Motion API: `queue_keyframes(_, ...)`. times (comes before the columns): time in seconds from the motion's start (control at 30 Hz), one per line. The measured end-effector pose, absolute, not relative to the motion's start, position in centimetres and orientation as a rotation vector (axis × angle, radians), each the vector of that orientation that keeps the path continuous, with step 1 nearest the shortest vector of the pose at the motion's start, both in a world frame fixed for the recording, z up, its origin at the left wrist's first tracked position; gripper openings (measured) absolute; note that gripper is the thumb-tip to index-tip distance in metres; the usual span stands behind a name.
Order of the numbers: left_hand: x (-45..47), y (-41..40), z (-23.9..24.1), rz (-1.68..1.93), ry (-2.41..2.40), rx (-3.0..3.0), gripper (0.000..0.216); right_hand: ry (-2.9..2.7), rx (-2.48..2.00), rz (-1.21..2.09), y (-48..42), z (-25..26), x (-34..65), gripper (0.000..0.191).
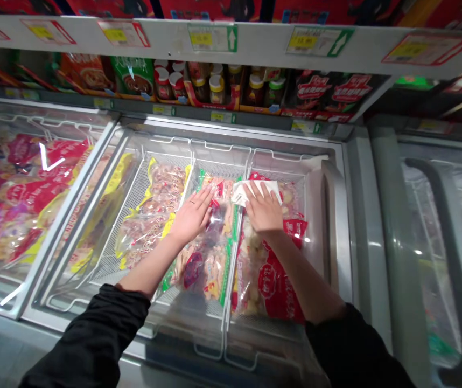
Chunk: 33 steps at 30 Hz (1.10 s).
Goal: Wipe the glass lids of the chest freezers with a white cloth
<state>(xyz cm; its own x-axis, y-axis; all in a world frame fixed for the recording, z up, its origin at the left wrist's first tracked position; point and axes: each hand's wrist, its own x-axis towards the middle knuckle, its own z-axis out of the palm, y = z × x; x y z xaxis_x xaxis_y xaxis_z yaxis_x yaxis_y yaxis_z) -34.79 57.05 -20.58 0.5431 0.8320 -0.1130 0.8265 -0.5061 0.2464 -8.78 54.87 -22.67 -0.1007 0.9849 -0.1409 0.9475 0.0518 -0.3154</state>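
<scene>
My right hand [264, 209] lies flat with its fingers spread over a folded white cloth or paper wipe [275, 189], above the right basket section. Below that hand is a red-and-clear bag of pale round frozen food [273, 283]. My left hand [194, 215] is stretched out flat, with nothing in it, over the middle section. Under it lie green-edged clear packs of frozen food [201, 269]. A clear lid seems to lie between my hands and the bags, but I cannot tell for sure. Yellow-edged bags [166, 188] lie left of my left hand.
White wire dividers [231, 280] split the chest freezer [346, 215]. A shelf with price tags [214, 39] runs above its back, over jars [216, 89] and packets [134, 75]. More red bags [21, 194] lie left. A dark curved handle [443, 215] is at right.
</scene>
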Motion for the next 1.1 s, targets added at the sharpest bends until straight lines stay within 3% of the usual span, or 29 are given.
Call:
queue_keyframes(0.2, -37.0, 57.1, -21.3, -0.017, 1.313, 2.523, 0.058, -2.219, -1.998, 0.54, 59.4, -22.3, -8.2, 0.059)
queue_keyframes(0.47, -36.6, 56.6, -21.8, 0.075, 1.327, 2.489, 0.057, -2.053, -2.255, 0.546, 54.4, -22.9, -11.2, 0.062)
queue_keyframes(0.73, -37.0, 56.8, -21.6, 0.057, 1.251, 2.477, 0.059, -2.203, -2.132, 0.529, 61.1, -22.2, -11.3, 0.06)
queue_keyframes(0.9, -37.0, 56.9, -21.7, 0.047, 1.248, 2.434, 0.063, -2.034, -2.305, 0.492, 58.0, -22.6, -10.1, 0.063)
queue_keyframes(1.1, -36.6, 57.3, -22.1, 0.071, 1.245, 2.405, 0.061, -2.113, -2.257, 0.494, 57.0, -22.3, -16.2, 0.061)
